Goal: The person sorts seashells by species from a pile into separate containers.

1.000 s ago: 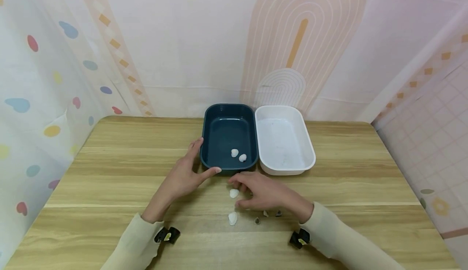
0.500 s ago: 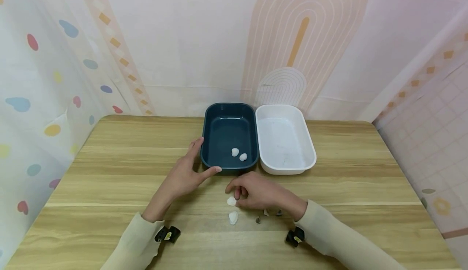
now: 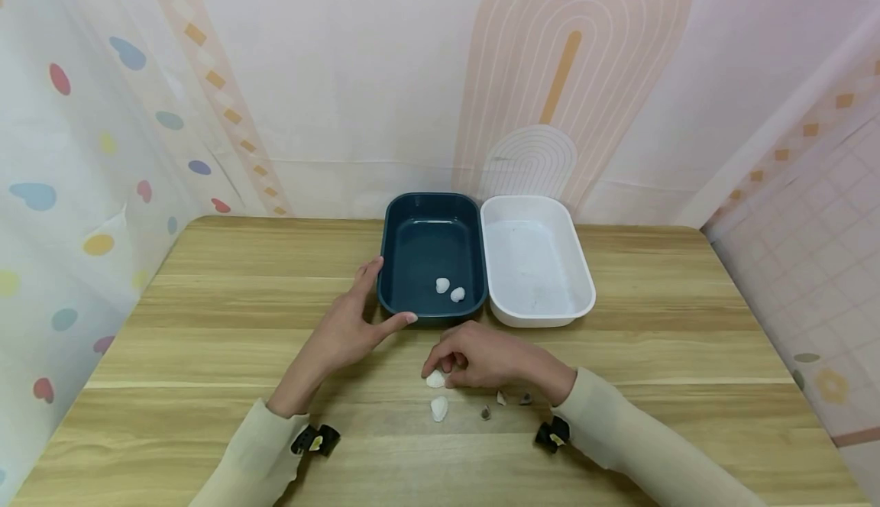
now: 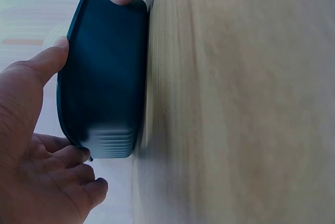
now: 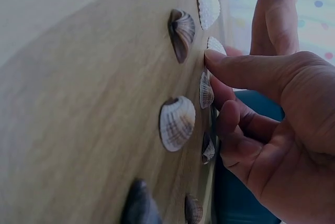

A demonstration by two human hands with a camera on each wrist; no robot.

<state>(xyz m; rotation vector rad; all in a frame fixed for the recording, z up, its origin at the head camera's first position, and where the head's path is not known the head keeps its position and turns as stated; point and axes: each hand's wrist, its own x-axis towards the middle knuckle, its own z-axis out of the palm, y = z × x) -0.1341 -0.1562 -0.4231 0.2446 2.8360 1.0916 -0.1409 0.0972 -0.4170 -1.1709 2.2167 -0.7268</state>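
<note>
My left hand [image 3: 359, 318] lies open against the near-left corner of a dark blue tray [image 3: 395, 221], thumb along its side and forefinger along its front; the left wrist view shows the thumb of this hand [image 4: 31, 145] on the tray's wall [image 4: 104, 77]. Two white shells [image 3: 450, 289] lie inside. My right hand [image 3: 450, 362] is curled in front of the tray and pinches a white shell [image 3: 435, 379] on the table; its thumb tip [image 5: 220, 59] touches that shell [image 5: 214, 45]. A second white shell [image 3: 438, 408] lies just nearer me.
A white tray [image 3: 576, 263] stands against the blue one's right side. Three small dark shells [image 3: 501, 398] lie by my right wrist; the right wrist view shows several striped shells [image 5: 177, 122] scattered on the wooden table [image 3: 206, 301]. Patterned curtains close in the back and sides.
My right hand has curled its fingers and drawn the white shell a little toward me. The left hand and both trays have stayed put.
</note>
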